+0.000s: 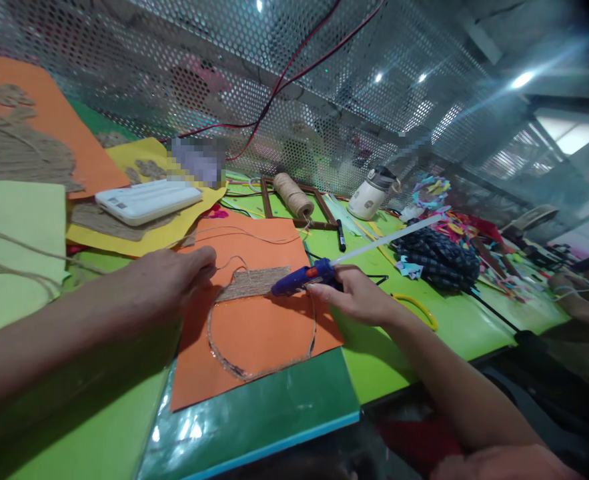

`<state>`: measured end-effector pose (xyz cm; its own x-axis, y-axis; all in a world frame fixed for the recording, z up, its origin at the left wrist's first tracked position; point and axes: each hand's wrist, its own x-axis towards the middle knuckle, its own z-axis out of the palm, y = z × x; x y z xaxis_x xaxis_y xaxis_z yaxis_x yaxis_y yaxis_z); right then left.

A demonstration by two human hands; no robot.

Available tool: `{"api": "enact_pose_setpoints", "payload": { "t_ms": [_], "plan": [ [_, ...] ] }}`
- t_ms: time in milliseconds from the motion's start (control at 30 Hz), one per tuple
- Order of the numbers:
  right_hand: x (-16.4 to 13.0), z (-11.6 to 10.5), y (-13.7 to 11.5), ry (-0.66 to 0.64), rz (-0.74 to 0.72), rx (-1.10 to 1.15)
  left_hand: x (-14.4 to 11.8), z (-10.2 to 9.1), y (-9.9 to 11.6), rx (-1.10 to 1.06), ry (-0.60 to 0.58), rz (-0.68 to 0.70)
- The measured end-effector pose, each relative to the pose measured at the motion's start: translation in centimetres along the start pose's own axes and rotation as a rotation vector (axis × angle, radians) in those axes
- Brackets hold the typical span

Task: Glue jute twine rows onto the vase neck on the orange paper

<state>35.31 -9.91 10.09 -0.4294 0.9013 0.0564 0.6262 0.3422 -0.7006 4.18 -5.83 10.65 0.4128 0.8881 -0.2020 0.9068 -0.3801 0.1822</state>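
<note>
The right hand (359, 293) grips the glue gun (304, 277), nozzle on the twine patch (251, 283).

orange sheet (254, 333): matt paper | twine (251, 283): rough jute | glue gun (304, 277): glossy blue plastic | table (454, 320): smooth green

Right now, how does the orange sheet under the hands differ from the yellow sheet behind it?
The orange sheet lies nearest, carrying a twine outline partly filled in; the yellow sheet lies farther back under a white box. The left hand presses the orange sheet, and the right hand aims a glue gun at it; neither touches the yellow. Both lie flat on the green table.
</note>
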Motion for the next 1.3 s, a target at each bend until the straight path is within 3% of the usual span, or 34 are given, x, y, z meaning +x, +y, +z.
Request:
{"api": "enact_pose_setpoints", "payload": {
  "t_ms": [400, 900, 1300],
  "plan": [
    [-2.2, -1.7, 2.1, 0.077, 0.192, 0.0, 0.0, -0.1, 0.0, -0.091, 0.051, 0.017],
    [-3.5, -3.2, 3.6, 0.134, 0.252, -0.097, -0.3, -1.3, 2.1, -0.048, -0.013, -0.11],
    [-4.4, -3.8, 3.7, 0.138, 0.304, -0.117, 0.2, -0.4, 1.0, 0.006, -0.02, -0.064]
  ]
}}
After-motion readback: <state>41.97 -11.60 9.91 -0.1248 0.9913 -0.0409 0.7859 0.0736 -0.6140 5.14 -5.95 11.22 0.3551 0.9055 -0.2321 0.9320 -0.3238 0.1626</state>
